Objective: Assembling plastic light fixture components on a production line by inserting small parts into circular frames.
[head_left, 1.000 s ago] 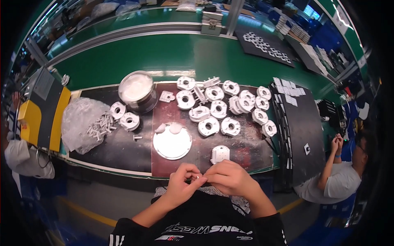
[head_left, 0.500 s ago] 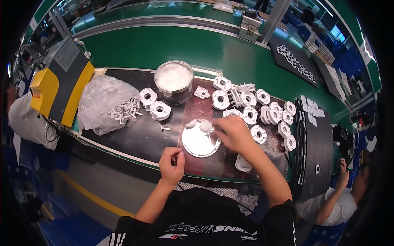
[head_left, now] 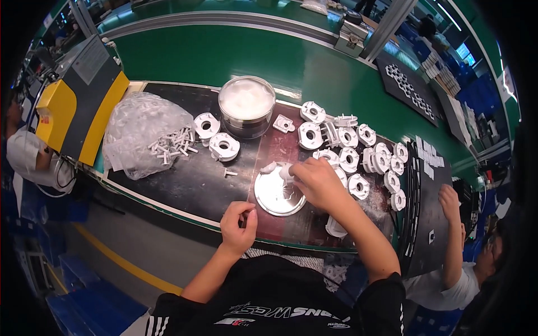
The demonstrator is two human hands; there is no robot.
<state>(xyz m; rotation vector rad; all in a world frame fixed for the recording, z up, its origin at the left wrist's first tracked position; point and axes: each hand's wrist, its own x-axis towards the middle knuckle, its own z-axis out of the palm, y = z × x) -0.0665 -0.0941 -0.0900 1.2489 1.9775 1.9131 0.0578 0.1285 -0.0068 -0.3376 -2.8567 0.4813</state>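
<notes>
A shiny round lid (head_left: 278,203) lies on the dark work mat, with a soft-looking white lump (head_left: 269,167) at its far edge. Over the lid's right side, my right hand (head_left: 320,182) has its fingers pinched together beside a whitish piece; what they hold is too small to name. Nearer the bench's front edge, my left hand (head_left: 238,228) is curled, thumb against the fingers, and any content is hidden. A small white pin (head_left: 230,173) lies left of the lid. Beyond the lid stands a clear round tub (head_left: 246,106) with white stuff inside.
A plastic bag (head_left: 131,134) spills white pins (head_left: 175,144) at left, beside a yellow-grey machine (head_left: 84,112). White ring-shaped housings (head_left: 348,159) crowd the right; a flat white part (head_left: 284,124) lies behind the lid. A co-worker's hand (head_left: 449,203) is over black trays (head_left: 428,207).
The whole view has shifted slightly, moving the bench things a little right. My hands stay near the lid in similar poses. At right, the co-worker's arm has risen over the black trays.
</notes>
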